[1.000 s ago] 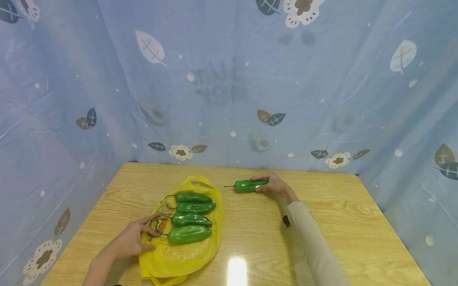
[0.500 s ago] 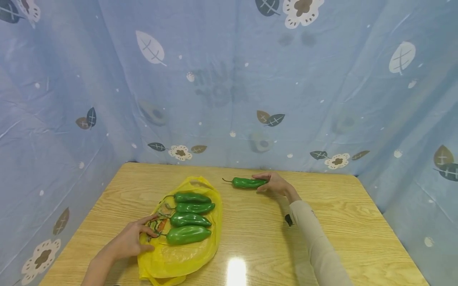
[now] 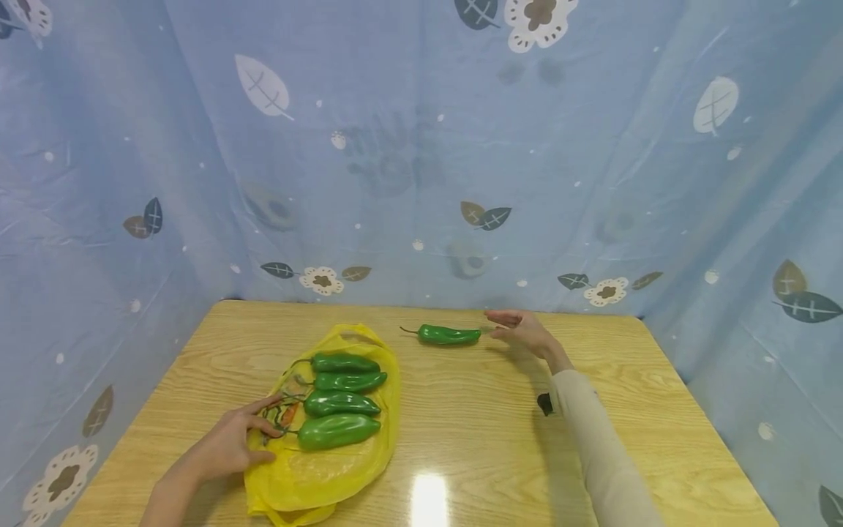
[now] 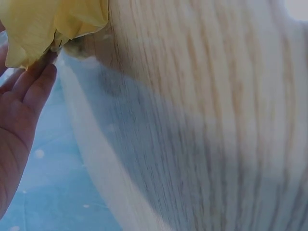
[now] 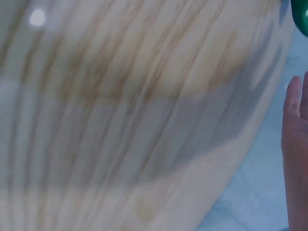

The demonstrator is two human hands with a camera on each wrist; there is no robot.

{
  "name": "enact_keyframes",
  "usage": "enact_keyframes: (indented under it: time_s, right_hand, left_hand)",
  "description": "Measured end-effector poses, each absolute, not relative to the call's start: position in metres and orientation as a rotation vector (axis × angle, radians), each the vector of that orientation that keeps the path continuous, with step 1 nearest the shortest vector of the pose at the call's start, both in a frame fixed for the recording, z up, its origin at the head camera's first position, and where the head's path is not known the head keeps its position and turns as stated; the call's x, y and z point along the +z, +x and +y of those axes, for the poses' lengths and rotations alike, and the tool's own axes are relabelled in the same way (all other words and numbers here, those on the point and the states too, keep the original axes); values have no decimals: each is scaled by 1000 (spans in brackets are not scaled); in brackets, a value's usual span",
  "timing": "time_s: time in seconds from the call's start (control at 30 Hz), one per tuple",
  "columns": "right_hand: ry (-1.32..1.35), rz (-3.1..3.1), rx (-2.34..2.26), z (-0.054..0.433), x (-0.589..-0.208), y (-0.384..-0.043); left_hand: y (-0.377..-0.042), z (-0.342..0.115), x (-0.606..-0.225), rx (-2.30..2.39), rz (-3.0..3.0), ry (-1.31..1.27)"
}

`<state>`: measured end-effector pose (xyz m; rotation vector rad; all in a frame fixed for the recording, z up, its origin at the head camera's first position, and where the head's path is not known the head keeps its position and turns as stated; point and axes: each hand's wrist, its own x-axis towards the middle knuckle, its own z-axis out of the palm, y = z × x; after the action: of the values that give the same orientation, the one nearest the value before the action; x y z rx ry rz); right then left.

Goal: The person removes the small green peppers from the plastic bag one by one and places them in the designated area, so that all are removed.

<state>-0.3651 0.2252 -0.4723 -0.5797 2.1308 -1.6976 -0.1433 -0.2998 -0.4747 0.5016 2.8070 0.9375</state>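
Note:
Several glossy green peppers (image 3: 339, 432) lie in a column on a yellow plastic bag (image 3: 316, 483), their stems toward the left. My left hand (image 3: 227, 443) rests at the bag's left edge, its fingers spread over the stems; in the left wrist view its fingers (image 4: 41, 89) touch the yellow plastic. Apart from the bag, one more green pepper (image 3: 450, 335) lies on the table near the back edge, stem to the left. Just right of its tip is my right hand (image 3: 525, 334), holding nothing. A piece of that green pepper (image 5: 301, 17) shows in the right wrist view's corner.
The wooden table (image 3: 474, 439) extends right of the bag, with a bright light reflection near the front. A blue patterned curtain (image 3: 395, 146) closes in the back and both sides. A small black object (image 3: 545, 404) shows beside the right sleeve.
My right hand has let go of the lone pepper and moved off to the right. That pepper now lies with its tip uncovered. The left hand stays on the bag.

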Motion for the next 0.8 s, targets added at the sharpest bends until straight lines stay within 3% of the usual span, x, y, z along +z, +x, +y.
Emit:
enact_keyframes:
  time_s: [0.8]
  right_hand:
    - [-575, 2094, -1850, 267, -490, -312]
  left_hand:
    - [-141, -299, -473, 937, 2806, 508]
